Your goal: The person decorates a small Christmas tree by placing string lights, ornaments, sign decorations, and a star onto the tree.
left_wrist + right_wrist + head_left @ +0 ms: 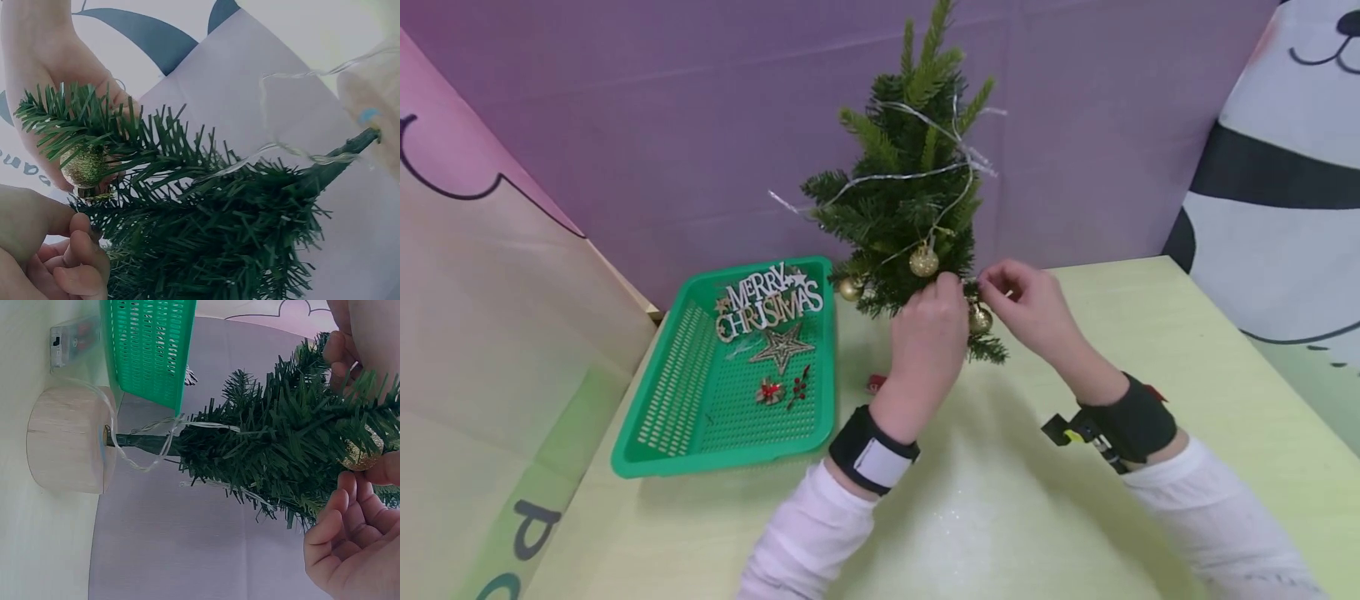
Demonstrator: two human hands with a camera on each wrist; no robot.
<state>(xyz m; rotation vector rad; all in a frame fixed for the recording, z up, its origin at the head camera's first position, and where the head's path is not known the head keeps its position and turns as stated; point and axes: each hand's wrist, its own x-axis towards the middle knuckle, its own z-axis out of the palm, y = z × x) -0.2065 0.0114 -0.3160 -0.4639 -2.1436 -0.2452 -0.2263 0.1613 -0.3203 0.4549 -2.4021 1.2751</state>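
The lowest bauble [981, 321] is round, gold, glittery.

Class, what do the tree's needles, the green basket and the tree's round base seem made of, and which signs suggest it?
Needles: probably plastic, matte, judging by the thin, uniform green strips.
Basket: likely moulded plastic, slightly glossy, with even colour and regular slots.
Base: apparently wood, pale and matte, with faint grain lines, though a wood-look surface is possible.

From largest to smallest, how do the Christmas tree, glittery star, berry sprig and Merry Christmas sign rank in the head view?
1. Christmas tree
2. Merry Christmas sign
3. Glittery star
4. Berry sprig
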